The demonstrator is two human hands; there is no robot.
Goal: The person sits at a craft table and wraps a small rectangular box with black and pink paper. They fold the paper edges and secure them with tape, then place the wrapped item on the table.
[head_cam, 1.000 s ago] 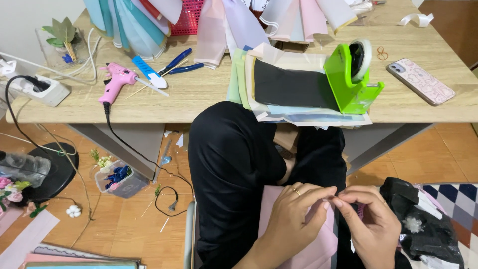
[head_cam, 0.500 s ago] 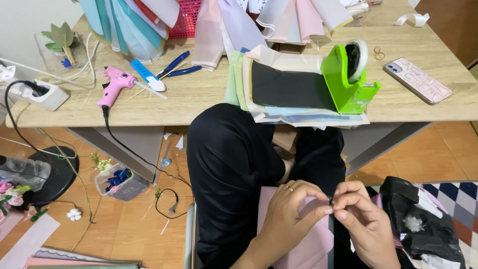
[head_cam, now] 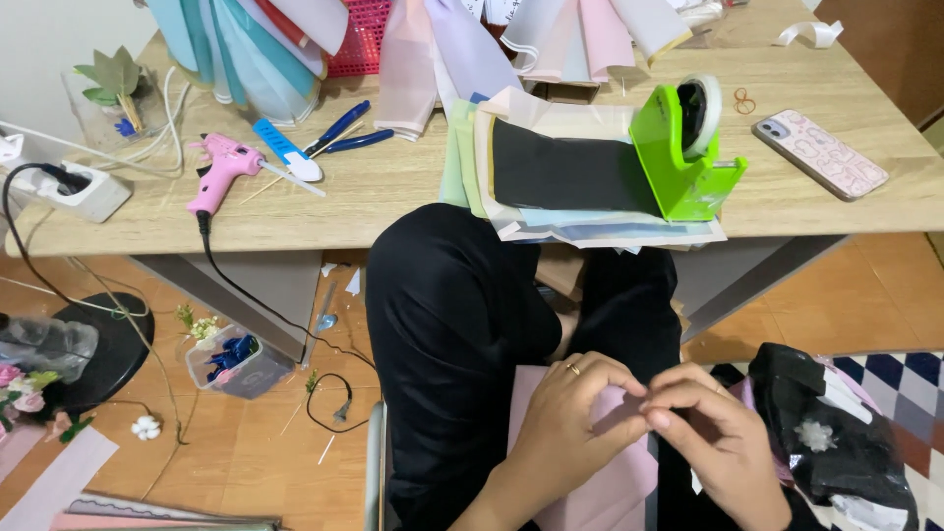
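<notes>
Head view, looking down at seated person's lap, lower centre of frame. Left hand [head_cam: 570,418] and right hand [head_cam: 713,433] meet fingertip to fingertip over a pale pink paper sheet [head_cam: 600,492] lying on the lap; both pinch the sheet's upper edge, thumbs under, fingers curled on top. Judged: sheet is kept low and close to the body so the small edge can be worked w/ both hands; exact fold or crease is hidden by the fingers. A ring shows on the left hand.

Surroundings: wooden table [head_cam: 393,187] spans upper half. On it, centre-right, green tape dispenser [head_cam: 683,147] stands on a stack of coloured sheets w/ a black sheet [head_cam: 560,172] on top; stack overhangs the near table edge, just above the knees. Phone [head_cam: 819,154] lies upper right, well apart from dispenser. Pink glue gun [head_cam: 221,167] lies upper left, cord dropping off the edge to the floor; blue-handled pliers [head_cam: 344,133] near it. Power strip [head_cam: 69,187] at far left edge. Hanging paper sheets, upper centre, drape over the table's back.

Floor, lower left: clear tub [head_cam: 236,359] w/ blue bits, scraps, artificial flowers. Black crumpled bag [head_cam: 836,438] lower right, just beside right hand; nothing lies between the hands and the sheet.
</notes>
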